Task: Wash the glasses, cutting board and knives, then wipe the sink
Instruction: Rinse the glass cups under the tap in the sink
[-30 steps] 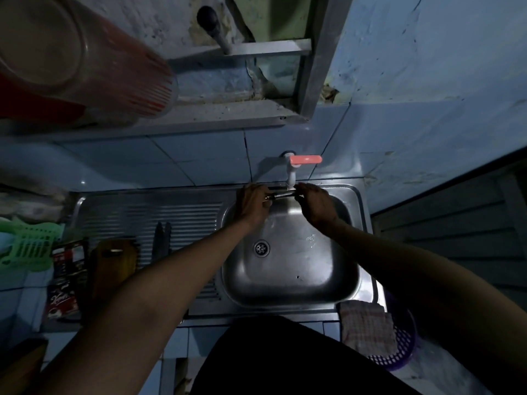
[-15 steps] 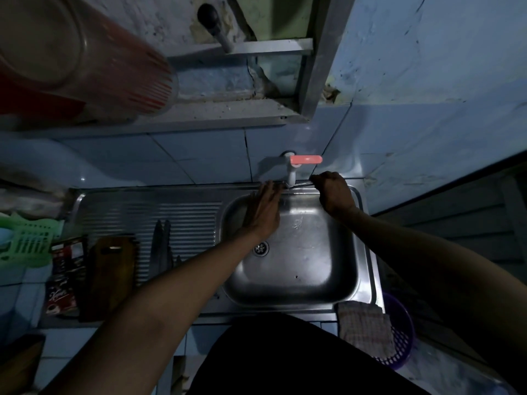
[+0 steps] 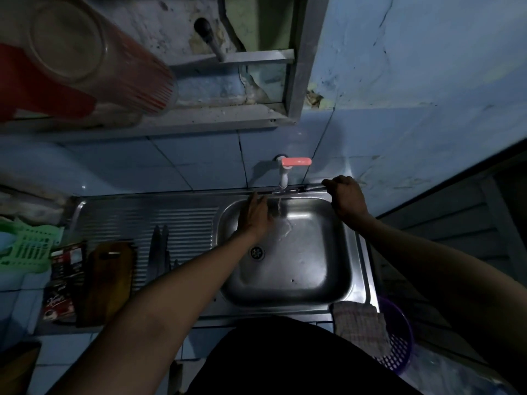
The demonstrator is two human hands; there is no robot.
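Note:
My right hand (image 3: 346, 198) grips the handle of a knife (image 3: 296, 190) at the back right of the steel sink (image 3: 299, 269). The blade lies along the sink's back rim, under the white tap with a red lever (image 3: 295, 161). A thin stream of water (image 3: 281, 208) falls into the basin. With its fingers straight, my left hand (image 3: 255, 218) reaches over the basin, and its fingertips touch the blade's far end. Two more knives (image 3: 159, 249) lie on the ribbed drainboard. A wooden cutting board (image 3: 111, 277) lies left of them.
A checked cloth (image 3: 359, 320) hangs over the sink's front right corner above a purple basket (image 3: 396, 346). A green plastic rack (image 3: 25, 246) and a sachet pack (image 3: 65, 280) sit at the far left. A clear jug (image 3: 94, 58) lies on the shelf overhead.
Both hands were close together on the knife under the tap. My right hand has drawn the knife to the right, and my left hand has opened flat with fingertips on the blade.

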